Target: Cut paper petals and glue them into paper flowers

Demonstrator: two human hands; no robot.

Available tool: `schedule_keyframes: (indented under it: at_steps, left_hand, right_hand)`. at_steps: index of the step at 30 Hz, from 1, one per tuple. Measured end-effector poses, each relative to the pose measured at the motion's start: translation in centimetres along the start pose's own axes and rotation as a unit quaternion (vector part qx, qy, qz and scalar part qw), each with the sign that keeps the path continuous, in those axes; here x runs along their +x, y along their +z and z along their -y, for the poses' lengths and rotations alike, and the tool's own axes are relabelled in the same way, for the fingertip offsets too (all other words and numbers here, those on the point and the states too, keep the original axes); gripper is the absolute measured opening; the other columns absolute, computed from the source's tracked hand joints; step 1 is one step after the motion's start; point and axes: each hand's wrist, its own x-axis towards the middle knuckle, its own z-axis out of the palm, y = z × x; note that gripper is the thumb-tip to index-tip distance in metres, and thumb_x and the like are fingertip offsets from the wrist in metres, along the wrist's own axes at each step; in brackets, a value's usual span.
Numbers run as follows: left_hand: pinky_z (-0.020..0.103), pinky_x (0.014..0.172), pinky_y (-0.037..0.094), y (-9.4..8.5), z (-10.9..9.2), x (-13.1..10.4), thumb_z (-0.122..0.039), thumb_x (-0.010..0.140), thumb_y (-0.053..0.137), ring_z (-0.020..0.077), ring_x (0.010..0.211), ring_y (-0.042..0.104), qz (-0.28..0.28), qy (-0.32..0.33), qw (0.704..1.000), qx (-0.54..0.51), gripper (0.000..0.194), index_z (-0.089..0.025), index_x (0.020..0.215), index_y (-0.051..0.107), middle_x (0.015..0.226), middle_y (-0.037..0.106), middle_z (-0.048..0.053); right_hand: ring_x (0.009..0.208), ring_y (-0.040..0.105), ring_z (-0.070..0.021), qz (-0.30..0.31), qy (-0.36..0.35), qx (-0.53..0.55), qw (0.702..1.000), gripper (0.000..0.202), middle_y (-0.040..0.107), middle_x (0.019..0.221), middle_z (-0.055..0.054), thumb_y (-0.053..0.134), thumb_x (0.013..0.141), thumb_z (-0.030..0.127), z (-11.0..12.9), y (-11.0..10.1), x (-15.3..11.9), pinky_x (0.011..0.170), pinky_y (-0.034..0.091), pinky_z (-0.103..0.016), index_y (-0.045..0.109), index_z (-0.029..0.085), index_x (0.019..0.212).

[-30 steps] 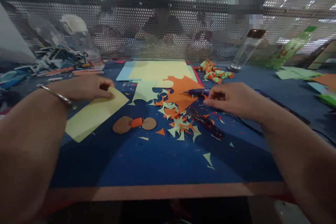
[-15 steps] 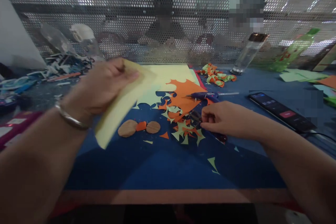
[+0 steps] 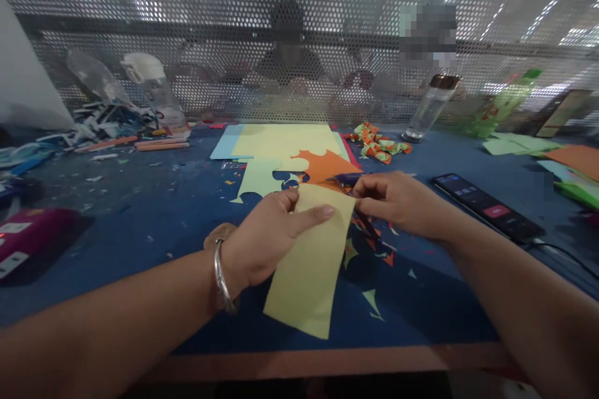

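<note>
A pale yellow paper strip (image 3: 313, 268) is pinched in my left hand (image 3: 276, 230), its thumb lying on the upper part. My right hand (image 3: 393, 202) is closed at the strip's upper right corner, with a dark, thin object (image 3: 367, 227) by its fingertips; whether it grips this or the paper is unclear. Just behind the hands lies a cut orange sheet (image 3: 322, 168) with a dark blue pen (image 3: 349, 179) on it. A pale green sheet (image 3: 257, 177) with curved cut-outs lies to its left. One round wooden piece (image 3: 219, 235) is partly hidden behind my left wrist.
Yellow sheets (image 3: 285, 137) lie at the back, beside crumpled orange and green scraps (image 3: 379, 143). On the right are a phone (image 3: 486, 206), a clear bottle (image 3: 430, 109) and a green bottle (image 3: 508, 103). A magenta case (image 3: 35, 237) and a white-capped bottle (image 3: 156, 90) are on the left.
My left hand has brought the yellow strip right and down to the middle, in front of the paper scraps. My right hand stays near the same place, now at the strip's corner.
</note>
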Motion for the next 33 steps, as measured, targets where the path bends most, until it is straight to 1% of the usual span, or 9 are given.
schedule_keyframes:
  at_steps: [6,10,17,20,22,25,27,29,33]
  left_hand:
    - [0.027,0.066,0.056,1.0,0.9,0.6,-0.030,0.078,0.083,0.0160,0.067,0.069,0.052,0.016,0.997,-0.058,0.024,-0.015,0.093,0.073,0.084,0.075,0.007]
    - [0.028,0.071,0.057,0.5,1.0,0.7,-0.031,0.080,0.081,0.0174,0.074,0.071,0.070,0.049,0.993,-0.080,0.023,-0.016,0.096,0.073,0.086,0.076,0.007]
    - [0.024,0.071,0.057,0.1,1.0,0.6,-0.027,0.080,0.082,0.0143,0.073,0.071,0.063,0.077,0.989,-0.112,0.016,-0.018,0.092,0.075,0.087,0.077,0.004]
    - [0.023,0.067,0.056,0.0,1.2,0.5,-0.029,0.078,0.083,0.0134,0.070,0.070,0.049,0.060,0.992,-0.099,0.020,-0.018,0.093,0.075,0.085,0.077,0.004]
    - [0.023,0.062,0.057,-0.2,1.3,0.4,-0.031,0.079,0.083,0.0139,0.066,0.069,0.045,0.037,0.994,-0.089,0.021,-0.018,0.094,0.075,0.083,0.077,0.005]
    - [0.024,0.057,0.057,-0.7,1.2,0.4,-0.030,0.076,0.084,0.0149,0.060,0.069,0.036,0.018,0.996,-0.084,0.022,-0.019,0.093,0.074,0.080,0.077,0.005]
    - [0.025,0.057,0.058,-1.1,0.9,0.4,-0.027,0.074,0.085,0.0155,0.059,0.070,0.026,0.021,0.997,-0.076,0.023,-0.019,0.093,0.074,0.080,0.077,0.006]
    - [0.026,0.057,0.059,-1.4,0.7,0.5,-0.026,0.075,0.084,0.0161,0.059,0.070,0.016,0.023,0.997,-0.066,0.024,-0.018,0.095,0.075,0.082,0.078,0.007]
    - [0.027,0.056,0.058,-1.6,0.5,0.6,-0.027,0.076,0.083,0.0173,0.060,0.071,0.012,0.013,0.999,-0.045,0.025,-0.017,0.098,0.076,0.085,0.078,0.009]
  right_hand:
    - [0.070,0.060,-0.0163,0.050,-0.034,0.161,0.985,0.015,0.068,0.078,-0.001,0.062,0.083,0.033,0.6,0.4,-0.6,0.063,0.045,-0.028,0.065,0.019,0.080]
    - [0.071,0.059,-0.0159,0.023,-0.039,0.188,0.981,0.008,0.066,0.078,-0.001,0.062,0.082,0.027,1.0,0.8,-0.9,0.063,0.046,-0.027,0.064,0.019,0.081]
    - [0.046,0.046,-0.0075,0.043,0.008,0.316,0.948,0.013,0.053,0.060,0.005,0.060,0.089,0.032,2.5,1.7,-1.5,0.041,0.034,-0.019,0.056,0.020,0.086]
    - [0.048,0.040,-0.0051,0.012,0.011,0.356,0.934,0.022,0.053,0.070,0.005,0.067,0.089,0.039,2.4,2.1,-1.5,0.041,0.031,-0.018,0.057,0.020,0.091]
    - [0.050,0.040,-0.0060,0.001,0.018,0.363,0.932,0.030,0.055,0.075,0.004,0.069,0.089,0.044,2.2,2.1,-1.4,0.041,0.029,-0.019,0.060,0.021,0.105]
    - [0.047,0.036,-0.0068,-0.031,0.041,0.335,0.941,0.042,0.051,0.066,0.005,0.069,0.087,0.053,1.9,1.5,-1.2,0.040,0.026,-0.020,0.064,0.022,0.115]
    - [0.047,0.038,-0.0073,-0.051,0.046,0.305,0.950,0.042,0.052,0.064,0.004,0.069,0.086,0.056,1.9,1.0,-1.3,0.040,0.028,-0.021,0.070,0.021,0.110]
    - [0.052,0.047,-0.0095,-0.061,0.036,0.270,0.960,0.037,0.061,0.070,0.000,0.070,0.086,0.054,2.1,0.5,-1.3,0.043,0.034,-0.022,0.073,0.021,0.102]
    - [0.065,0.060,-0.0151,-0.036,0.016,0.220,0.975,0.029,0.071,0.081,-0.004,0.074,0.083,0.050,2.1,0.2,-1.3,0.052,0.045,-0.024,0.075,0.022,0.091]
